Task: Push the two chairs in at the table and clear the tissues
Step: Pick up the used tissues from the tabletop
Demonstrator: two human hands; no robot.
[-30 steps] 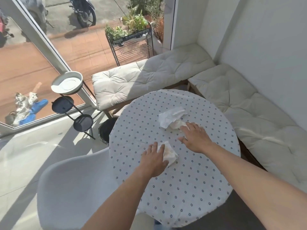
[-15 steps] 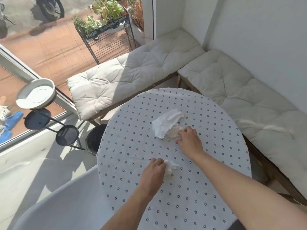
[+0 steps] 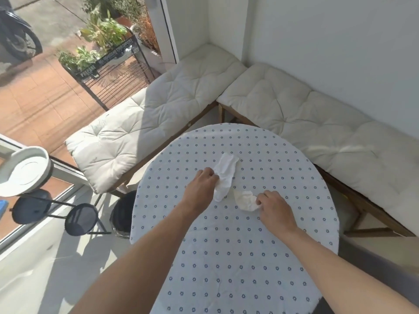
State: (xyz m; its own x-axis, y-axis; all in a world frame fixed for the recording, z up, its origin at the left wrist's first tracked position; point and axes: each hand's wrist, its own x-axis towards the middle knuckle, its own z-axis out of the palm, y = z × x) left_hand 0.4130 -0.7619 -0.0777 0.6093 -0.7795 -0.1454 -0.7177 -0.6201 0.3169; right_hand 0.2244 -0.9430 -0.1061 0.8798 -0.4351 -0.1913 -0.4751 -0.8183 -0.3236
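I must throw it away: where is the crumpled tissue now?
In the head view, the crumpled tissue lies mid-table, at the right hand, right of the flatter tissue.

Two crumpled white tissues, one long [image 3: 225, 175] and one balled [image 3: 246, 200], on one round dotted-cloth desk [image 3: 235, 245]. Two bare hands, left [image 3: 199, 189] and right [image 3: 275, 209]. Two cream tufted bench cushions, one [image 3: 145, 123] by the window, one [image 3: 317, 123] along the wall.

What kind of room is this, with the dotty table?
Probably a sunny sitting corner in a home or small café: cushioned benches line the walls around a round table, and a big glass door looks onto a patio with plants.
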